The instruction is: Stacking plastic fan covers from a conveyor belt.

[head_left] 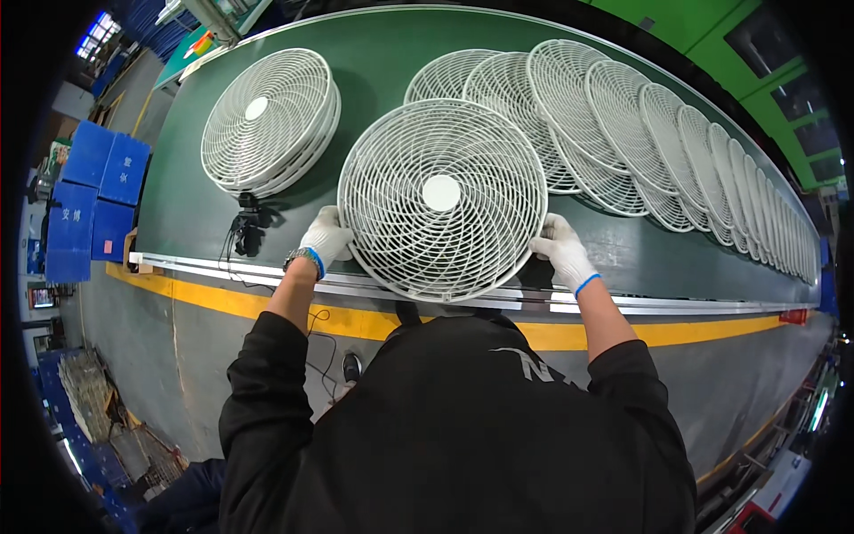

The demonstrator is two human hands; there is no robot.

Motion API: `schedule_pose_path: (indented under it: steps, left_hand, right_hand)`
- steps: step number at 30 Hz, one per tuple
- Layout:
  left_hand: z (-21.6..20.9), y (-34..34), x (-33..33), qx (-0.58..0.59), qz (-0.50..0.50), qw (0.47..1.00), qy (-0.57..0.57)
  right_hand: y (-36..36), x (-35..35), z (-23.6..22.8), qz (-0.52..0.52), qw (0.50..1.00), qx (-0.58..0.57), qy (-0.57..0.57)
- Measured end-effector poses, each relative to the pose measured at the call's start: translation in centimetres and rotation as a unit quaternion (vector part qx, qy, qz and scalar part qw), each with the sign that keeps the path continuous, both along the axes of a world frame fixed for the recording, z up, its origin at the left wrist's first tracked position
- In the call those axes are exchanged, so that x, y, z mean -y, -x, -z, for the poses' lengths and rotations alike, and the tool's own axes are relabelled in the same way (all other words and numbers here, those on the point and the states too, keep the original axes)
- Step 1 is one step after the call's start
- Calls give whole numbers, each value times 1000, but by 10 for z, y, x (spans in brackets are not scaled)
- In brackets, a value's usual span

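Two-handed, pinches a white spiral fan grille (441, 193) at opposite edges with gloved left hand (326, 238) and right hand (566, 253).

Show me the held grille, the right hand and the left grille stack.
Held grille (441, 192): head view, on its central disc.
Right hand (567, 255): head view, glove's back.
Left grille stack (257, 109): head view, top grille's disc.

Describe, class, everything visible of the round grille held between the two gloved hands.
The round grille is off-white and looks like plastic. Curved ribs sweep from a plain solid hub to a circular rim. Its face is toward the camera, over the near part of the green worktop; whether it rests there is unclear. The left hand and right hand grip opposite sides.
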State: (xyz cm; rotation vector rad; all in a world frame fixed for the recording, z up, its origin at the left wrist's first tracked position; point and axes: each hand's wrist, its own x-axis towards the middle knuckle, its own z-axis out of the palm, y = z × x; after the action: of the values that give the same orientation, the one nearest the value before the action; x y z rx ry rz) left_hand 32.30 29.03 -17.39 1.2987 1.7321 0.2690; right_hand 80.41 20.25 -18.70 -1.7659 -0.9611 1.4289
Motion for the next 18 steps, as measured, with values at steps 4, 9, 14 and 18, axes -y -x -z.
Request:
schedule_pose_path:
  steps: [4, 9, 14, 18]
  left_hand:
    - [4, -3, 4, 57, -34, 998, 13]
    - [2, -6, 3, 85, -55, 995, 19]
    - [10, -3, 7, 90, -77, 993, 19]
    - [10, -6, 8, 18, -47, 999, -9]
  right_hand:
    - [2, -1, -2, -11, 999, 31, 0]
    - [4, 4, 2, 9, 998, 69, -8]
    - [18, 14, -9, 72, 994, 86, -5]
    - [18, 11, -12, 33, 987, 152, 46]
